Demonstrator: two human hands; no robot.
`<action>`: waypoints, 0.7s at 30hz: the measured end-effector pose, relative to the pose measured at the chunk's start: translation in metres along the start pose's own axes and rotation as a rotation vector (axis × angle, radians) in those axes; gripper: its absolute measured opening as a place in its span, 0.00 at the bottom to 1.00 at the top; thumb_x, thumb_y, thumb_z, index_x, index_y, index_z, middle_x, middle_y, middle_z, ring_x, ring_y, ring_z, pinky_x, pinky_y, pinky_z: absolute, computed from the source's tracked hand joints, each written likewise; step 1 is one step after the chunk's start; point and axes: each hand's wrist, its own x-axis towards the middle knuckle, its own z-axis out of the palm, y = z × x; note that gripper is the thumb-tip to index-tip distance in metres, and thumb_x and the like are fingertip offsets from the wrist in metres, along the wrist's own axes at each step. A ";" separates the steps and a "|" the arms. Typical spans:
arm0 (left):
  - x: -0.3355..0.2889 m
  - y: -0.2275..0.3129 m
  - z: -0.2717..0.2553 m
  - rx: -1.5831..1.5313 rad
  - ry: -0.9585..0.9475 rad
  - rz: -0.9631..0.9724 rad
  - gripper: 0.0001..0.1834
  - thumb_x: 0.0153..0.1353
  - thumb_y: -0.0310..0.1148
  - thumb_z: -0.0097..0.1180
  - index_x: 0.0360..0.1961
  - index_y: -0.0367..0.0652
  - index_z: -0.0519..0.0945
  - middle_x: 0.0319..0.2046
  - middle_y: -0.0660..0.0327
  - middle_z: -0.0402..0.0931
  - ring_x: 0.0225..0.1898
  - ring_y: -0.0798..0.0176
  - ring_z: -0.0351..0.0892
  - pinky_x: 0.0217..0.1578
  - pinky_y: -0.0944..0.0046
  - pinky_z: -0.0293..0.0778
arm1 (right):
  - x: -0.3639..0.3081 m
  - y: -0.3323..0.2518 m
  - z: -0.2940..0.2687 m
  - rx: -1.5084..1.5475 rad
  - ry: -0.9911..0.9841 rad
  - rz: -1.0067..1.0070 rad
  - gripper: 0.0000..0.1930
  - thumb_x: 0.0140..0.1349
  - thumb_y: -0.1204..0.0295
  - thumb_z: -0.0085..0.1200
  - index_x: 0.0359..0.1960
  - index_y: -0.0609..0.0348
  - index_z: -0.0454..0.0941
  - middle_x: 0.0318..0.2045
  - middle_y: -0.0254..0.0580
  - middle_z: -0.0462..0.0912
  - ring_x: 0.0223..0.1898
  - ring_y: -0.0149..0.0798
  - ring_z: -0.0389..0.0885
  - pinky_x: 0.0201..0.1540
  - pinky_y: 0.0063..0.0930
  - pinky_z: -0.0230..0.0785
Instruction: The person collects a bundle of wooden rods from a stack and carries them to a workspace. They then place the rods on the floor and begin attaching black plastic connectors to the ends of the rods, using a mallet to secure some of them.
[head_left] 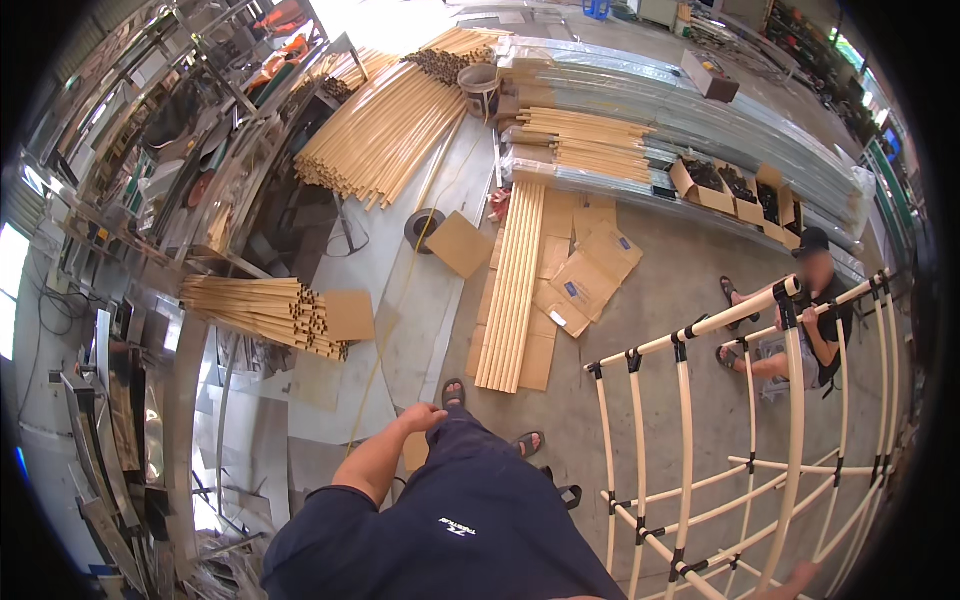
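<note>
My left hand (425, 416) rests against the front of my dark trousers, its fingers curled in with nothing seen in them. At the lower right edge, my right hand (797, 580) is partly cut off by the frame. It lies beside a thick cream upright pipe (792, 440) of a large pipe rack frame (690, 330); its grip is too blurred and cropped to make out. Black joints connect the frame's uprights and crossbars. Across the frame a person (822, 310) in a dark shirt and cap sits low, one hand at its rail.
Long cream pipes (512, 290) lie on cardboard ahead of me. More pipe bundles (390, 130) are stacked at the far left and on the left (260, 310). Open boxes of black joints (735, 190) stand at the back right. Metal racks (130, 400) line the left side.
</note>
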 end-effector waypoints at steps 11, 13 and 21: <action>0.100 0.127 -0.338 0.110 0.891 -0.010 0.40 0.63 0.55 0.55 0.70 0.43 0.64 0.58 0.40 0.75 0.56 0.39 0.78 0.54 0.48 0.76 | 0.008 0.012 0.001 0.016 0.015 -0.045 0.35 0.68 0.59 0.52 0.69 0.71 0.57 0.61 0.70 0.71 0.63 0.64 0.71 0.64 0.48 0.63; 0.062 0.188 -0.435 0.156 1.134 0.210 0.40 0.64 0.53 0.56 0.71 0.43 0.62 0.50 0.40 0.81 0.49 0.41 0.83 0.48 0.47 0.78 | 0.010 0.013 0.005 0.011 0.007 -0.053 0.35 0.68 0.59 0.52 0.69 0.71 0.57 0.61 0.69 0.72 0.62 0.64 0.71 0.64 0.48 0.64; -0.018 0.268 -0.521 -0.013 0.951 -0.014 0.52 0.60 0.54 0.61 0.76 0.40 0.50 0.35 0.51 0.84 0.25 0.59 0.82 0.24 0.58 0.76 | 0.039 0.056 0.010 0.087 0.026 -0.136 0.34 0.69 0.61 0.52 0.69 0.71 0.58 0.60 0.69 0.73 0.61 0.64 0.72 0.63 0.48 0.64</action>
